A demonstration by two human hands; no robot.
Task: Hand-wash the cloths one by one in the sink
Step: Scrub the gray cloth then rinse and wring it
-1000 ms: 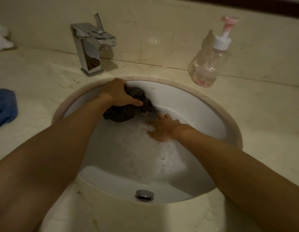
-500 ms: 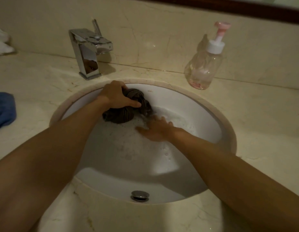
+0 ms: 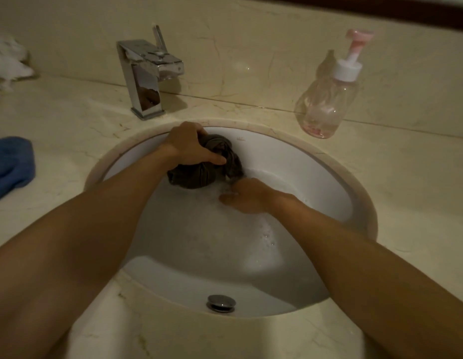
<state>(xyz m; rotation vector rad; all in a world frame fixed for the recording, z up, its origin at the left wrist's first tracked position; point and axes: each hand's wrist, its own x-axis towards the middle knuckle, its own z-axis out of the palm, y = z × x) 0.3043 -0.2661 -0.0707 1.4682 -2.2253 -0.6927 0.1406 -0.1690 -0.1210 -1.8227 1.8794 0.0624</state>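
i am looking down through the head camera at a round white sink (image 3: 315,182) set in a cream stone counter (image 3: 406,177). the left hand (image 3: 191,147) is gripping a dark grey cloth (image 3: 214,161), with its fingers and thumb curled round the bunched-up top. the cloth is sitting at the far side of the sink, against the wall, and its lower part is dipping into the soapy water (image 3: 199,229). the right hand (image 3: 247,196) is lying low in the water just beside the cloth, reaching to its wet end. foam is hiding those fingers, so i cannot tell if they are pinching the cloth or only touching it. a shiny square faucet (image 3: 144,73) is standing behind the sink on the left. a clear pump bottle (image 3: 326,99) with a little pink soap in it is standing behind the sink on the right. a blue cloth (image 3: 10,164) is lying on the counter at the left edge, and a white cloth (image 3: 7,63) is lying farther back. a round metal cap (image 3: 221,303) is showing on the near wall of the sink.
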